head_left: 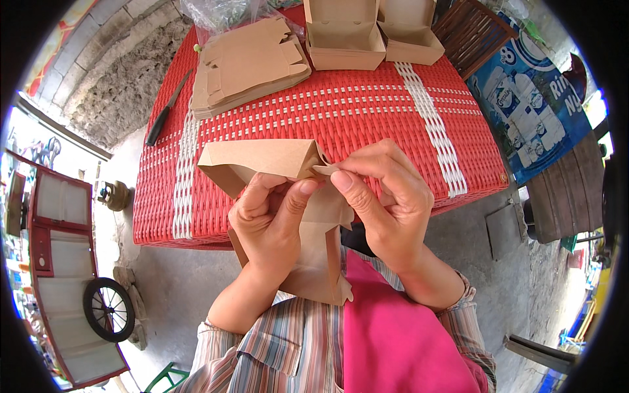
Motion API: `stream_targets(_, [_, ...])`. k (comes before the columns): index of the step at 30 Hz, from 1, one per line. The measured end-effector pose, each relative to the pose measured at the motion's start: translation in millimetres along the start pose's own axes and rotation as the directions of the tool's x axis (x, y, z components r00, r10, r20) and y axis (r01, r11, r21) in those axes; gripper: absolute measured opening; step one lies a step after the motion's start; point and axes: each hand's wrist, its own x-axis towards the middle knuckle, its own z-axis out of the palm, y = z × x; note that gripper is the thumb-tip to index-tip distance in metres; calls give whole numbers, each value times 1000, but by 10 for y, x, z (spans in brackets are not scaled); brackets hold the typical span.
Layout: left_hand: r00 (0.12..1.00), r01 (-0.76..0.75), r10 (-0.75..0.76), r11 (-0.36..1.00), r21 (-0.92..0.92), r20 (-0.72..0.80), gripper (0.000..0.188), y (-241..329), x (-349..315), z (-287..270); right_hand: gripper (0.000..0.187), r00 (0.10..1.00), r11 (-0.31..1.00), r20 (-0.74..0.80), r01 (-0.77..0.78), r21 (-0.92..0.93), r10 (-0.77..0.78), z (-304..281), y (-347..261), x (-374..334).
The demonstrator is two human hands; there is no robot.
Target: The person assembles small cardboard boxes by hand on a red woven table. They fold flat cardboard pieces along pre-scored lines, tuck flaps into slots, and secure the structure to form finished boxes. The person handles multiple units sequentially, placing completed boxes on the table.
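A partly folded brown cardboard box [262, 154] is held up in front of me, over the near edge of the red woven table. One end of it has raised walls; the rest hangs down toward my lap. My left hand [272, 213] grips the box wall near a corner, thumb and fingers closed on the card. With thumb and forefinger, my right hand [386, 196] pinches a small tab at that same corner. The inside of the corner is partly hidden by my fingers.
On the table [354, 131] lie a stack of flat box blanks [252, 62], a black-handled knife [167, 111] and a clear plastic bag [226, 13]. Two formed boxes, a left one [346, 56] and a right one [416, 49], stand open at the back. A brown slatted chair [473, 36] is beyond.
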Motion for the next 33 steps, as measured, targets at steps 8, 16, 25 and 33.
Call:
stream_targets(8, [1000, 9, -9, 1000, -7, 27, 11, -12, 4, -11, 8, 1000, 999, 29, 1, -34, 0, -32, -8, 18])
stream_targets(16, [985, -168, 133, 889, 425, 112, 17, -24, -18, -37, 9, 997, 995, 53, 56, -86, -52, -82, -35, 43])
stream_targets(25, [993, -77, 91, 981, -178, 76, 21, -112, -63, -55, 15, 995, 996, 88, 60, -66, -54, -33, -47, -1])
stream_targets(33, [987, -72, 104, 966, -247, 119, 26, -90, -46, -78, 15, 997, 996, 42, 70, -49, -68, -55, -67, -35])
